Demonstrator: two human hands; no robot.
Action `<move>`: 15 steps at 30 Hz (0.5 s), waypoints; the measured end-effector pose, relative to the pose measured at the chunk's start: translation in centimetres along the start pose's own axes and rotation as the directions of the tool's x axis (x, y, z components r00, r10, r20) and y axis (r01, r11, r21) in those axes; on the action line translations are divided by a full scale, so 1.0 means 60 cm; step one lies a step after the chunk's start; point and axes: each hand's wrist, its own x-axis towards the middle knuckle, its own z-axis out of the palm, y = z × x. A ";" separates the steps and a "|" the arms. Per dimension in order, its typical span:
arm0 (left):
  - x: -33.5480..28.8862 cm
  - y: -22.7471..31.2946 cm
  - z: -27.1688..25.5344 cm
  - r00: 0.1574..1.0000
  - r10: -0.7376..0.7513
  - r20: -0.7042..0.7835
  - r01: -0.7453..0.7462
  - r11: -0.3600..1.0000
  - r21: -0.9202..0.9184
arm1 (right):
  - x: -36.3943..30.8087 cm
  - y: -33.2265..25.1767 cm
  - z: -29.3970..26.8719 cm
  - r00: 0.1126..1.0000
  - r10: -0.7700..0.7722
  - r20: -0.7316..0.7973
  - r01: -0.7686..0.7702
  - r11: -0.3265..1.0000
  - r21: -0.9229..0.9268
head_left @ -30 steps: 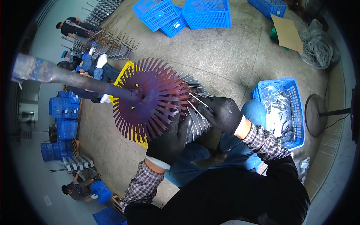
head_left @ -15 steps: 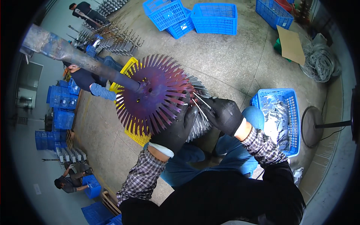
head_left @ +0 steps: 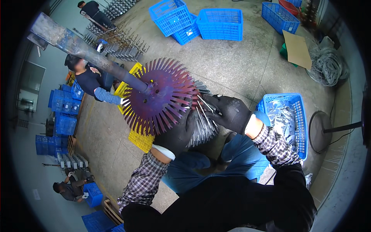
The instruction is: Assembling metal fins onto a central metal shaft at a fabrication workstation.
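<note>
A round purple-brown metal rack [head_left: 164, 101], its edge cut into many narrow prongs, is fixed to the end of a thick pipe [head_left: 91, 52]. Thin silvery metal rods [head_left: 201, 129] stick out from its right side. My right hand [head_left: 232, 112], in a dark glove, is closed on slim metal rods close to the rack's right edge. My left hand [head_left: 176, 133], also gloved, lies at the lower right edge of the rack; its fingers are mostly hidden by the prongs and rods.
A blue crate [head_left: 305, 127] of shiny metal pieces stands by my right knee. Left of the rack, a co-worker [head_left: 91, 83] reaches toward its far side, beside a yellow crate [head_left: 141, 141]. Further blue crates [head_left: 220, 24] stand ahead; a round-based stand [head_left: 320, 129] is at right.
My right hand has shifted slightly right, and rods near it now spread downward. My left hand sits a little lower and further left. The co-worker's head has come further into view.
</note>
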 end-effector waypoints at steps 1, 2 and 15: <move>-0.002 0.000 0.001 1.000 -0.019 0.017 0.019 1.000 0.003 | 0.000 0.001 0.002 1.000 -0.019 -0.017 0.019 1.000 -0.007; -0.004 -0.001 0.002 0.999 -0.040 0.035 0.039 0.999 0.006 | 0.000 0.002 0.006 0.999 -0.039 -0.033 0.038 0.999 -0.014; -0.023 -0.005 0.009 0.994 -0.070 0.089 0.069 0.998 0.014 | -0.009 0.001 0.006 0.997 -0.082 -0.005 0.082 0.996 -0.042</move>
